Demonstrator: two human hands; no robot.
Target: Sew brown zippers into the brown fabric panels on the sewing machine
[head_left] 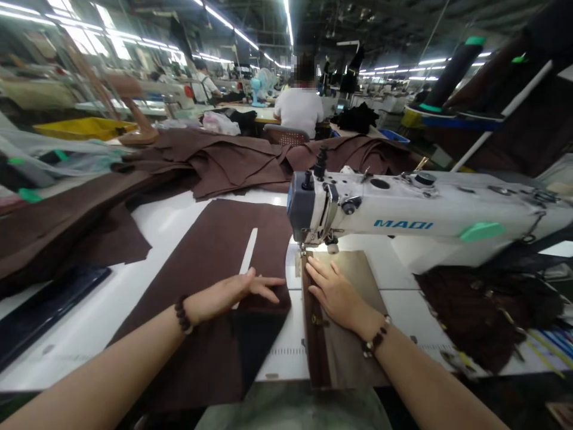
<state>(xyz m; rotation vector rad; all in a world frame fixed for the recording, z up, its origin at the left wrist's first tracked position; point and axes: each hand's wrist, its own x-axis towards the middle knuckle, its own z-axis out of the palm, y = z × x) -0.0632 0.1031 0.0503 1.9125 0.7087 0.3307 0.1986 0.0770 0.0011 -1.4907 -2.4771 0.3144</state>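
My left hand (251,288) rests with its fingers stretched out on a large dark brown fabric panel (192,269), near the panel's right edge. A narrow white strip shape (249,248) shows on the panel and runs under this hand; whether it is a slot or a separate piece I cannot tell. Flat on a tan panel (358,275) lies my right hand (329,289), fingers spread towards the needle area. A dark brown strip (317,352) with a small brass-coloured piece on it runs along the tan panel's left side. Just beyond the fingertips is the sewing machine's presser foot (303,251).
The sewing machine (430,209) spans the right side. Brown fabric pieces (242,158) are heaped behind the white table (174,215). Dark cloth (470,316) lies at right, a dark blue piece (49,310) at left. A person (299,110) in white sits ahead.
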